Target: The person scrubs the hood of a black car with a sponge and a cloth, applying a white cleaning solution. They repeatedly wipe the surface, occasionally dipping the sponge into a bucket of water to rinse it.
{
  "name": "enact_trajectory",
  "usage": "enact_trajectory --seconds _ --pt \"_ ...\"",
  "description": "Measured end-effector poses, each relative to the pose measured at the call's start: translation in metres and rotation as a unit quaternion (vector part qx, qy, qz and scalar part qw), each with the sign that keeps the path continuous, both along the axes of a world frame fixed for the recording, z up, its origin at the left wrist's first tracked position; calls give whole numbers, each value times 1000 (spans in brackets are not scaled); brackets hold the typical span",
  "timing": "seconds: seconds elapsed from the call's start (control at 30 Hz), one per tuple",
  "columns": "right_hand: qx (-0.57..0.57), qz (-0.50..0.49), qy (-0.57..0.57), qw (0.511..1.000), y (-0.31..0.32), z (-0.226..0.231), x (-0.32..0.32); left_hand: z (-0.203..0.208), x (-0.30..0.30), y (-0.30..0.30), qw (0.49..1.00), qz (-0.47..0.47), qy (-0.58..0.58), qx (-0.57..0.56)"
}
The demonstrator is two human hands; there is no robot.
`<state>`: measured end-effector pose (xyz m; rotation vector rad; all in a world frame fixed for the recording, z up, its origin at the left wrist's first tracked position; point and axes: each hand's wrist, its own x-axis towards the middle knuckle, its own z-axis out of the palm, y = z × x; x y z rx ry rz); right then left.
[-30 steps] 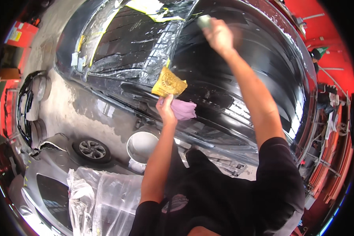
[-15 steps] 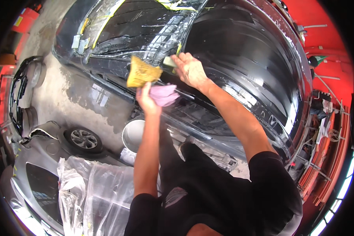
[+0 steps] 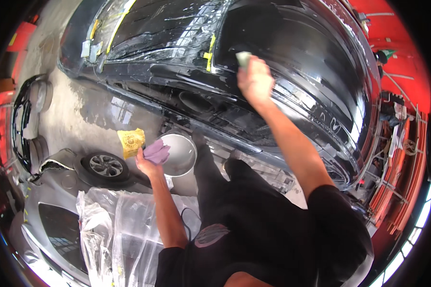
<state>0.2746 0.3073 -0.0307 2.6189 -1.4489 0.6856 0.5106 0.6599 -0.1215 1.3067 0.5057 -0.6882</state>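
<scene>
My right hand point(image 3: 256, 83) is closed round a small pale green block point(image 3: 243, 59), over the wet black bonnet point(image 3: 292, 52) of a car. Whether the block touches the paint, I cannot tell. Away to the left, my left hand point(image 3: 147, 163) grips a folded purple cloth point(image 3: 157, 152) and a bent yellow sheet with dark print point(image 3: 131, 142). These are beside and partly above a round white bucket point(image 3: 190, 165) on the floor. Clear film point(image 3: 177, 28) with yellow tape point(image 3: 209, 56) covers the car's windscreen area.
An open gap with bare inner parts point(image 3: 196, 101) runs along the car's near side. A grey car point(image 3: 57, 210) with a wheel point(image 3: 103, 165) and clear plastic sheeting point(image 3: 139, 229) stands at lower left. Racked red-orange lengths point(image 3: 402, 177) line the right, by a red wall point(image 3: 383, 28).
My left hand has drawn back from the car toward the bucket, carrying the cloth and yellow sheet. My right hand has moved right with the block, from the windscreen's edge over the bonnet.
</scene>
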Motion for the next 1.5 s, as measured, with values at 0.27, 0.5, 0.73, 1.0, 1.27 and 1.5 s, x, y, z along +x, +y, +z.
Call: enact_trajectory --seconds 0.27,0.5,0.73,1.0,1.27,1.5 --pt "101 117 47 987 -1 -9 111 -6 -9 -56 993 -88 -63 -49" --pt "17 -17 -14 1000 3 18 -84 -14 2 -71 957 -272 37 -93" --pt "-47 -252 -69 964 24 33 -329 19 -46 -87 951 -307 -30 -15" --pt "-98 -500 -268 818 66 -4 -689 70 -152 -123 950 -301 -78 -40" --pt "50 -420 -683 595 198 -8 -649 104 -297 -214 862 -438 -180 -180" --pt "76 -382 -755 527 278 -32 -711 125 -459 -268 794 -556 -106 -223"
